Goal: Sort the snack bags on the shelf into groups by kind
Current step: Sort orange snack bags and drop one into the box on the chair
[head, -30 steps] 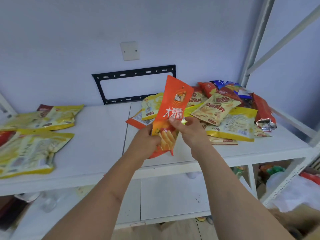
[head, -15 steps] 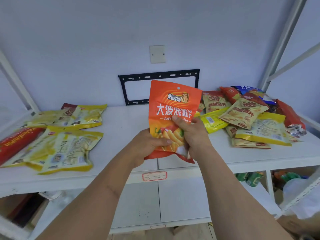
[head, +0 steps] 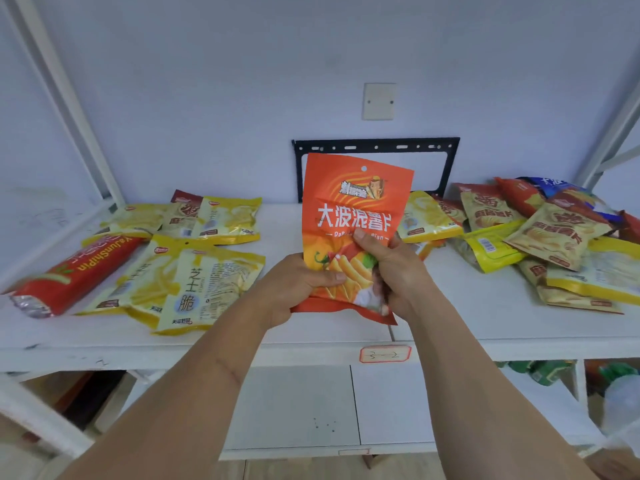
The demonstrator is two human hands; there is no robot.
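Sorting looks partway done: yellow bags [head: 194,271] lie grouped at left, the mixed heap [head: 526,237] at right remains, both hands [head: 301,285] [head: 394,268] grip an orange bag [head: 353,216] centre-frame.

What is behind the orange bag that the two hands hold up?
Behind the orange bag are the black wall bracket and white shelf. A yellow bag shows at its right edge. Whatever lies directly behind it is covered.

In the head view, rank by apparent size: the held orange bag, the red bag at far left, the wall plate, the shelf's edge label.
1. Orange bag, though nearest the camera.
2. Red bag.
3. Wall plate and edge label look alike; unranked.
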